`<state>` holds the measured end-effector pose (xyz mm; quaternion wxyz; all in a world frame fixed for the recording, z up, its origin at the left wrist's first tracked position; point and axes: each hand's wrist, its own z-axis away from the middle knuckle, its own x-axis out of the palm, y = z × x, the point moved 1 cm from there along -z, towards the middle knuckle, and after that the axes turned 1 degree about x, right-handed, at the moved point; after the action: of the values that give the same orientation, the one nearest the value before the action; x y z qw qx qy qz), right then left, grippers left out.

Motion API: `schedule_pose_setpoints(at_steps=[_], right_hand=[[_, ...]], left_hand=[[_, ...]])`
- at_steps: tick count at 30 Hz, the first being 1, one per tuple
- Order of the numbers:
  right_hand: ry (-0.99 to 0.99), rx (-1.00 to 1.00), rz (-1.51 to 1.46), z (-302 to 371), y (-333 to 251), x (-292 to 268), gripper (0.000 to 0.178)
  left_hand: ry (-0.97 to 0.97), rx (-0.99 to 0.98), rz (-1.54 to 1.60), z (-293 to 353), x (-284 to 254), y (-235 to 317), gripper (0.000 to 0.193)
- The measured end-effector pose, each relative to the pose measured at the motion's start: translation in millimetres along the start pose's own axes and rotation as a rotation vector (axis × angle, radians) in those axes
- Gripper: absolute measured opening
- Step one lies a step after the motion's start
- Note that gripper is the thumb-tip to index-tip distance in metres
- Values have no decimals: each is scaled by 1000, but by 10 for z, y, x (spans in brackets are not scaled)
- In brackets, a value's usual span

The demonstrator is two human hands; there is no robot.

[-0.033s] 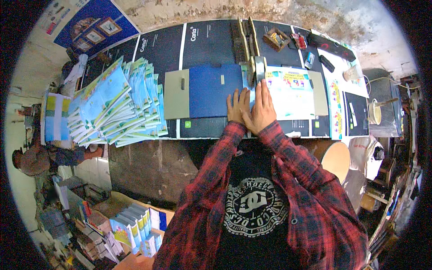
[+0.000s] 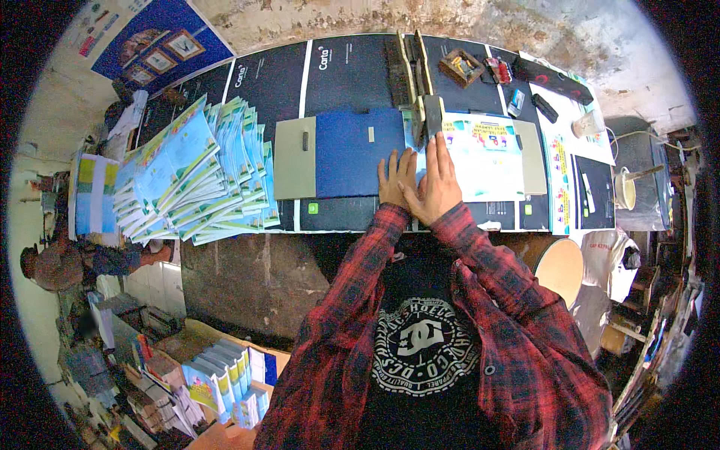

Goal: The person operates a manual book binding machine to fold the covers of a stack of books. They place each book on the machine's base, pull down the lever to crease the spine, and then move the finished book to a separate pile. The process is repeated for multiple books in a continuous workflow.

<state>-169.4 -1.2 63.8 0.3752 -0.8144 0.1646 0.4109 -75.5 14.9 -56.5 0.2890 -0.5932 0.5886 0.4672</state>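
My left hand (image 2: pixel 396 180) lies flat, fingers spread, on the right edge of the blue cover (image 2: pixel 352 150), which rests near the middle of the tabletop (image 2: pixel 337 67) on a grey board (image 2: pixel 294 159). My right hand (image 2: pixel 436 184) overlaps the left at the thumb side, palm down, fingers extended and close together, pressing the left edge of the printed colour sheet (image 2: pixel 487 161). Neither grip pinches anything; both press flat. A grey upright block (image 2: pixel 433 114) stands just beyond my right fingertips. A fanned stack of printed booklets (image 2: pixel 202 176) covers the tabletop's left end. A white cup (image 2: pixel 624 189) sits off the right edge.
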Motion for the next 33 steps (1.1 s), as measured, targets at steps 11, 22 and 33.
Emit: schedule_pose_setpoints(at_steps=[11,22,33], right_hand=[[54,591,263,-230,2327,-375,93],[-139,938,423,-108,2090,-389,108],[-292,914,461,-210,1795,77,96]], left_hand=[[-138,8,80,-97,-265,124,58],[-127,-64,90,-71,-237,168,48],[-112,-129,9,49,-364,-255,45]])
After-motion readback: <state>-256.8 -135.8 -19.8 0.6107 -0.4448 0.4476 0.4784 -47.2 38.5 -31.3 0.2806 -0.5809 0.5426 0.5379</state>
